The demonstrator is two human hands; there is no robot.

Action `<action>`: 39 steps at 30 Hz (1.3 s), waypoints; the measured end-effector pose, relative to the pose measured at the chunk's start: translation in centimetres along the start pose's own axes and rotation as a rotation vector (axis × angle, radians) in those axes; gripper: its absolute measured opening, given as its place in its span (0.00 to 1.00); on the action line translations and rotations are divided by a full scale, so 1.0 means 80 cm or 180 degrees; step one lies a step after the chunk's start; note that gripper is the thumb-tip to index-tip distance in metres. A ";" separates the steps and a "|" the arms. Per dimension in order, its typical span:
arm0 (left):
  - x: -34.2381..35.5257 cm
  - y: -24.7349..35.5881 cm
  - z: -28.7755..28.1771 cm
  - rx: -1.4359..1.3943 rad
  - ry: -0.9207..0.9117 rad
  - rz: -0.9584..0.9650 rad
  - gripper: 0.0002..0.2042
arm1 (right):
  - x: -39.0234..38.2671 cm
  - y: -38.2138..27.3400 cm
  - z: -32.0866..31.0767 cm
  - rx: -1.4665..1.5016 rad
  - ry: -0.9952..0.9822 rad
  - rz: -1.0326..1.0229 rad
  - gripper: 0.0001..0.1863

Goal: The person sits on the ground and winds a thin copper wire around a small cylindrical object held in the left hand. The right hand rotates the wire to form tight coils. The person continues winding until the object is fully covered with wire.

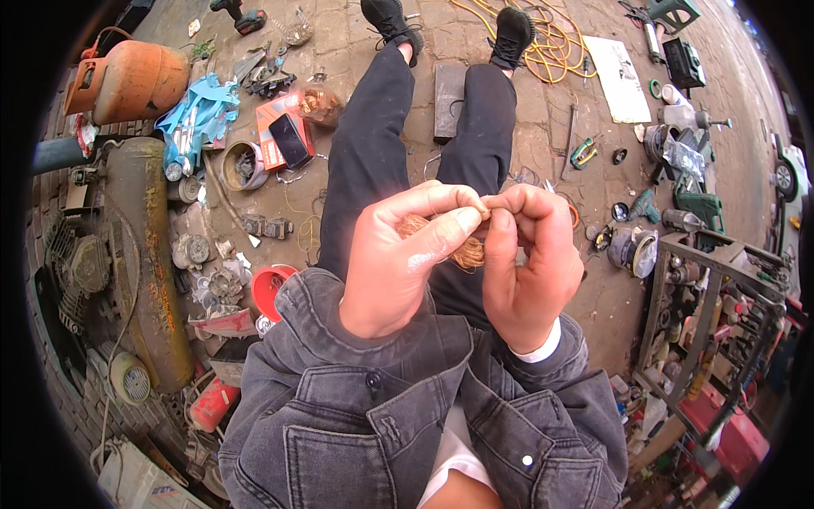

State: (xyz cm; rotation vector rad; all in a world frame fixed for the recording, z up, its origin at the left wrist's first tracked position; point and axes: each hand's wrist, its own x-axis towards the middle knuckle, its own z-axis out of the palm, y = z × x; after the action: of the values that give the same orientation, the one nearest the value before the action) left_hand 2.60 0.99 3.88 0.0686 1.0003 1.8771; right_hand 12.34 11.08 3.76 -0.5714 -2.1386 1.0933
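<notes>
Bright, diffuse daylight; soft shadows; pale sheen on the left hand (392, 265); strong fisheye bending, blackened corners

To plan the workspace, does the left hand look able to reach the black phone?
Probably yes, perhaps with leaning: the phone lies uncovered on the red package, but the left hand is busy at the coppery strands.

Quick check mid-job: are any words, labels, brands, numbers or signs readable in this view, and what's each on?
None is clear enough to quote.
Orange-red flat box beneath the black rectangular phone: pale printing, too blurred.
Large white rectangular paper sheet: dark printing, too small.
Pale grey boxy casing, lower left: small marking, too blurred.
Coppery strand bundle at the bare left hand: no lettering visible.
</notes>
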 end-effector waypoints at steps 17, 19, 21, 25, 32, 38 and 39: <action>0.001 -0.003 -0.003 -0.0605 -0.0398 -0.0125 0.07 | -0.011 -0.004 0.007 0.0590 0.0234 0.0636 0.07; 0.000 -0.004 -0.003 -0.0767 -0.0405 -0.0185 0.07 | -0.010 -0.004 0.006 0.0711 0.0226 0.0685 0.07; -0.001 -0.004 -0.001 -0.0642 -0.0390 -0.0126 0.06 | -0.006 -0.002 0.006 0.1411 0.0547 0.1003 0.07; 0.000 -0.007 0.008 -0.0394 -0.0113 -0.0019 0.07 | -0.002 -0.004 -0.001 0.1476 0.0278 0.0792 0.07; -0.001 0.003 0.009 -0.0310 -0.0096 0.0045 0.08 | 0.004 0.001 -0.012 0.1567 -0.0115 0.0648 0.13; 0.000 0.002 0.000 0.0054 -0.0039 0.0073 0.06 | 0.011 0.004 -0.025 0.0510 -0.0204 0.0057 0.05; 0.001 0.001 -0.001 0.0137 -0.0078 0.0121 0.06 | 0.012 0.005 -0.027 0.0343 -0.0165 0.0011 0.08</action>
State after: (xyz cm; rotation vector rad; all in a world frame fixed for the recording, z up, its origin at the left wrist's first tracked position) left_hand 2.47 1.02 3.87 0.1367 1.0292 1.8851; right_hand 13.27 13.11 4.74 -0.5020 -2.1082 1.2295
